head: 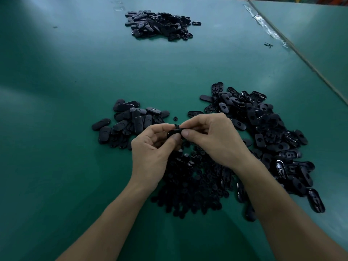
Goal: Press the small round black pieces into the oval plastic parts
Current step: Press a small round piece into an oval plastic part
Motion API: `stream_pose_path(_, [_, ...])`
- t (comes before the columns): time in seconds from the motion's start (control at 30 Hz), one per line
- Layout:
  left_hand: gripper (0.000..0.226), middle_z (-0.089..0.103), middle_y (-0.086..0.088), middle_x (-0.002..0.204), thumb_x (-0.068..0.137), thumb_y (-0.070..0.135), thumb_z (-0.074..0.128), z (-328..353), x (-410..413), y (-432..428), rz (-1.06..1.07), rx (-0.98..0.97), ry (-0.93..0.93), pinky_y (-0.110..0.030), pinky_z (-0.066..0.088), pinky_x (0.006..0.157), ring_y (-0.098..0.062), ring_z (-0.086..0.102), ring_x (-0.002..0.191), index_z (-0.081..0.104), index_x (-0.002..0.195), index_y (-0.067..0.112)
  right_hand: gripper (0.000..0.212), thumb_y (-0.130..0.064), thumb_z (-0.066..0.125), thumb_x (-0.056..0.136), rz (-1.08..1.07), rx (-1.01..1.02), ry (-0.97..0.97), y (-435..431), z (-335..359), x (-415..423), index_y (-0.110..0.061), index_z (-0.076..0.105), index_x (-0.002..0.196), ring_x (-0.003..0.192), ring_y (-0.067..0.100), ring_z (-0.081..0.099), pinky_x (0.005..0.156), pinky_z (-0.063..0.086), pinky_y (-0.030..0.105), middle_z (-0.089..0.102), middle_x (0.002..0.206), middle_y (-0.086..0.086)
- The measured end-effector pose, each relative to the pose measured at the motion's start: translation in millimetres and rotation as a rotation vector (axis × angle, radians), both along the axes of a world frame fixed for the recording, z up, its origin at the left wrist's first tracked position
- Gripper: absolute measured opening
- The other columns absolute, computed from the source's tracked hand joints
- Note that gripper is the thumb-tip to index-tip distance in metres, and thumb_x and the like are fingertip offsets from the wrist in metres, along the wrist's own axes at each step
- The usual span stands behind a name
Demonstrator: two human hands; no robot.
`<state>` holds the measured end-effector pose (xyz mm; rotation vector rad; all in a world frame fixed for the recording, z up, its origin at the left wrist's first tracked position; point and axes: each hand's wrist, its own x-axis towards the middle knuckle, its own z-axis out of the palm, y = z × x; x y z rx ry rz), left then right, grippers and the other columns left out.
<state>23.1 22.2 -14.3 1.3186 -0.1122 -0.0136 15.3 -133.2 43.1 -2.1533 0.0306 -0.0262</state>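
Observation:
Both hands meet above the middle of the green table (66, 129). My left hand (152, 153) pinches one black oval plastic part (174, 132) between thumb and fingers. My right hand (212, 136) grips the same part from the right, thumb on its end, and a small round black piece (177, 126) shows at its fingertips on the part's top edge. Under my hands lies a heap of small round black pieces (190, 187). A big pile of oval parts (267, 140) spreads to the right. A smaller pile of oval parts (130, 121) lies to the left.
A third pile of black oval parts (160, 25) lies far back on the table. One loose round piece (175, 118) sits just beyond my hands. A taped seam (267, 29) and a second table surface (310, 34) run along the right.

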Motion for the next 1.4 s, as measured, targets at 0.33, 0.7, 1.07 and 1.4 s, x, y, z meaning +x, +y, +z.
stream_pose_path(0.33, [0.018, 0.077, -0.005, 0.085, 0.082, 0.012, 0.078, -3, 0, 0, -0.012, 0.047, 0.008, -0.024, 0.059, 0.072, -0.021, 0.075, 0.077, 0.074, 0.098, 0.019, 0.008, -0.014, 0.077, 0.086, 0.011, -0.057, -0.03, -1, -2, -1, -0.019, 0.076, 0.092, 0.073, -0.002, 0.069, 0.072, 0.057, 0.016, 0.072, 0.078, -0.012])
stream_pose_path(0.7, [0.021, 0.077, -0.006, 0.084, 0.076, 0.012, 0.083, -3, 1, 2, -0.004, 0.033, 0.011, -0.025, 0.06, 0.073, -0.02, 0.075, 0.076, 0.079, 0.091, 0.027, 0.01, -0.013, 0.077, 0.084, -0.011, 0.024, -0.017, -4, -5, -3, -0.022, 0.076, 0.089, 0.072, 0.001, 0.07, 0.068, 0.056, 0.017, 0.074, 0.076, -0.01])
stream_pose_path(1.07, [0.022, 0.074, -0.002, 0.077, 0.09, -0.003, 0.07, -6, 1, 0, 0.064, 0.027, -0.034, -0.022, 0.057, 0.064, -0.015, 0.071, 0.069, 0.074, 0.094, 0.017, 0.016, -0.022, 0.065, 0.096, -0.085, -0.158, -0.052, -15, -13, 15, -0.021, 0.076, 0.108, 0.085, -0.005, 0.065, 0.079, 0.048, 0.006, 0.072, 0.094, -0.015])
stream_pose_path(1.4, [0.041, 0.064, -0.01, 0.12, 0.097, -0.008, 0.056, -2, 10, -3, 0.221, -0.244, 0.158, -0.023, 0.058, 0.083, -0.007, 0.066, 0.102, 0.053, 0.131, 0.015, 0.03, -0.026, 0.058, 0.101, -0.1, -0.691, 0.028, -27, -22, 54, -0.02, 0.067, 0.129, 0.121, 0.029, 0.044, 0.102, 0.04, 0.038, 0.055, 0.127, 0.009])
